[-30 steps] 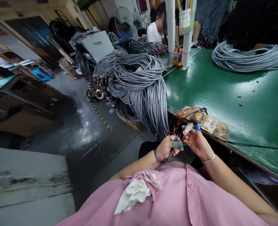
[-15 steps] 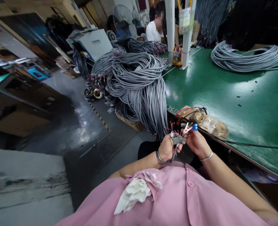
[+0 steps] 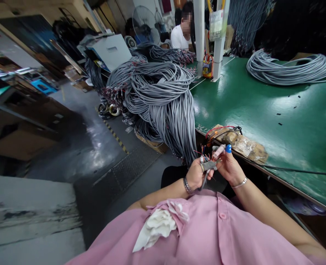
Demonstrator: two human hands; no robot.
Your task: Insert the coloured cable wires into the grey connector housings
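Observation:
My left hand (image 3: 195,174) is closed around the end of a grey cable (image 3: 203,184), in front of my body. Thin red, blue and other coloured wires (image 3: 203,151) fan out from the cable end, some with copper-coloured tips. A grey wrap covers the left thumb, which presses over the wires. Just to the right, my right hand (image 3: 230,168) is closed with its fingertips at the wires. It wears a blue cap (image 3: 228,148) on the thumb. Between its fingers is a small pale pink tool (image 3: 219,151), blurred, its exact kind unclear.
A worn wooden block (image 3: 245,145) with red and black leads lies on the green table's (image 3: 262,110) near edge. Heaped grey cables (image 3: 163,84) hang at its left end; another coil (image 3: 289,70) lies at the back right. A person (image 3: 179,36) sits beyond white posts.
The pink tool, earlier seen as an open X shape, now looks like a single blurred bar. My right hand has shifted slightly left; my left hand keeps its hold on the cable.

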